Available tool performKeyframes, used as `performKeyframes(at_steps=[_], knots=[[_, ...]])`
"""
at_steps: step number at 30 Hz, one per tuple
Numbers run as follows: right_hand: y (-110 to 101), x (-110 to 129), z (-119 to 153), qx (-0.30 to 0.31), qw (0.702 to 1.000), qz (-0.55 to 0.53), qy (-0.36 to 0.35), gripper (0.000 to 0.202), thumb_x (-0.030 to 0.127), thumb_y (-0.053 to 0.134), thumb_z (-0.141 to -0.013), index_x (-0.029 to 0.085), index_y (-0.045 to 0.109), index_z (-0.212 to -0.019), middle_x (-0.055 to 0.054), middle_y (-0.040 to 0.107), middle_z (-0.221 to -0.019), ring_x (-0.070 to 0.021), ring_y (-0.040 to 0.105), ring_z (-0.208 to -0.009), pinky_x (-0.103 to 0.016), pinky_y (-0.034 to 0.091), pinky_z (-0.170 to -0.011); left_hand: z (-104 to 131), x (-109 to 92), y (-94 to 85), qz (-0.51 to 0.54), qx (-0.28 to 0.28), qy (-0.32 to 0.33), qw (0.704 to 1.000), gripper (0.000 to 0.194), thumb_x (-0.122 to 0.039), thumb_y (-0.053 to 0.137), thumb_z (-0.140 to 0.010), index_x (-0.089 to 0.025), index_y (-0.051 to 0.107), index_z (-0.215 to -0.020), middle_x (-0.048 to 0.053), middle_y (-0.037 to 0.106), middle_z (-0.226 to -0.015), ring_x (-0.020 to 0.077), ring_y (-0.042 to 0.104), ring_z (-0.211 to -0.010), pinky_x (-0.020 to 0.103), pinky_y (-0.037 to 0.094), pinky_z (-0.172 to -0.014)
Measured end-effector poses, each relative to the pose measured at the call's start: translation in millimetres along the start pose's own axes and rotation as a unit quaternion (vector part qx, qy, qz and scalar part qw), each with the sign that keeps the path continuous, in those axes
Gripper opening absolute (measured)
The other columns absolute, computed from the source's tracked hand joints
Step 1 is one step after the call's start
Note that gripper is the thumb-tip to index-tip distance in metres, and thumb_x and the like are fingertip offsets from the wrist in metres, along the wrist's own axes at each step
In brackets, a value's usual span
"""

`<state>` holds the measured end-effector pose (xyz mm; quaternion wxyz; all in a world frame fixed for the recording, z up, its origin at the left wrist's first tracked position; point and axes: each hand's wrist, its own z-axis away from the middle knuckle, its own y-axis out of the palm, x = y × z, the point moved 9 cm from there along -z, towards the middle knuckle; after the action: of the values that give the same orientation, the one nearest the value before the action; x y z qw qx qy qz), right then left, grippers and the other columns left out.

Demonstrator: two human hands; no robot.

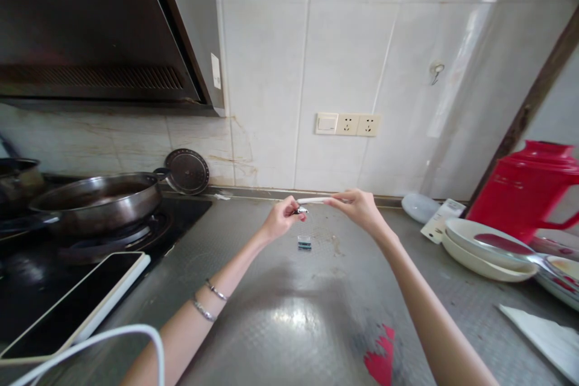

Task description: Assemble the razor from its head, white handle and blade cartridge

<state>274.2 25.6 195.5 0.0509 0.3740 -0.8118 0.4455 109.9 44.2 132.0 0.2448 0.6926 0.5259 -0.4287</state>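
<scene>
My left hand (pixel 279 220) is closed, with a small silver-and-black piece (pixel 301 210) pinched in its fingers; its kind is too small to make out. A thin white stick (pixel 313 200) runs level between my two hands. Its right end is pinched in my right hand (pixel 359 208), which is also closed, and its left end meets the left fingertips. Whether the stick touches the silver piece I cannot tell. Below the hands, on the grey metal counter (pixel 253 313), lies a small clear case with a dark teal part (pixel 304 243).
On the left stand a steel pan (pixel 99 199) on the black stove and a phone-like device (pixel 76 307) with a white cable (pixel 149 330). On the right are a red thermos jug (pixel 515 193), stacked bowls (pixel 486 256), a white card (pixel 443 221) and a paper sheet (pixel 545 335). A tiled wall rises behind.
</scene>
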Motion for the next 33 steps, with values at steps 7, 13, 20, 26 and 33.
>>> performKeyframes(at_steps=[7, 13, 20, 26, 33], knots=[[6, -13, 0, 0.024, 0.999, -0.016, 0.017, 0.042, 0.055, 0.054, -0.072, 0.018, 0.073, -0.076, -0.002, 0.066, -0.068, -0.0174, 0.057, -0.066, -0.023, 0.037, -0.057, 1, -4, 1.0, 0.004, 0.001, -0.003, 1.0, 0.032, -0.032, 0.068, -0.068, -0.017, 0.039, -0.069, 0.003, 0.064, -0.069, 0.0129, 0.06, -0.067, 0.025, 0.041, -0.065], [10, -8, 2, 0.079, 0.992, -0.095, -0.005, 0.047, 0.057, 0.052, -0.073, 0.014, 0.072, -0.078, -0.002, 0.065, -0.072, -0.0167, 0.055, -0.066, -0.022, 0.037, -0.054, 1, -7, 2.0, 0.017, 0.002, -0.003, 1.0, 0.033, -0.031, 0.068, -0.068, -0.017, 0.038, -0.07, 0.003, 0.065, -0.068, 0.0128, 0.06, -0.065, 0.025, 0.041, -0.063], [1, -9, 1, 0.016, 0.999, -0.03, 0.008, 0.044, 0.056, 0.053, -0.072, 0.017, 0.073, -0.079, -0.003, 0.065, -0.068, -0.017, 0.056, -0.065, -0.023, 0.038, -0.057, 1, -6, 4.6, 0.013, 0.012, -0.004, 1.0, 0.032, -0.03, 0.067, -0.069, -0.017, 0.037, -0.07, 0.003, 0.065, -0.067, 0.0123, 0.06, -0.063, 0.024, 0.041, -0.062], [3, -9, 1, 0.035, 0.998, -0.051, -0.002, 0.04, 0.053, 0.056, -0.072, 0.018, 0.073, -0.078, -0.005, 0.068, -0.076, -0.019, 0.059, -0.072, -0.025, 0.04, -0.063, 1, -2, 3.6, 0.012, 0.01, -0.004, 1.0, 0.032, -0.03, 0.067, -0.069, -0.018, 0.037, -0.07, 0.002, 0.065, -0.067, 0.0128, 0.061, -0.064, 0.024, 0.041, -0.061], [4, -1, 1, 0.038, 0.997, -0.066, -0.015, 0.04, 0.053, 0.056, -0.072, 0.018, 0.073, -0.078, -0.004, 0.067, -0.075, -0.0177, 0.058, -0.072, -0.024, 0.04, -0.064, 2, -3, 6.5, 0.007, 0.022, -0.003, 1.0, 0.03, -0.029, 0.065, -0.071, -0.017, 0.038, -0.071, 0.003, 0.066, -0.068, 0.0124, 0.061, -0.064, 0.023, 0.04, -0.059]])
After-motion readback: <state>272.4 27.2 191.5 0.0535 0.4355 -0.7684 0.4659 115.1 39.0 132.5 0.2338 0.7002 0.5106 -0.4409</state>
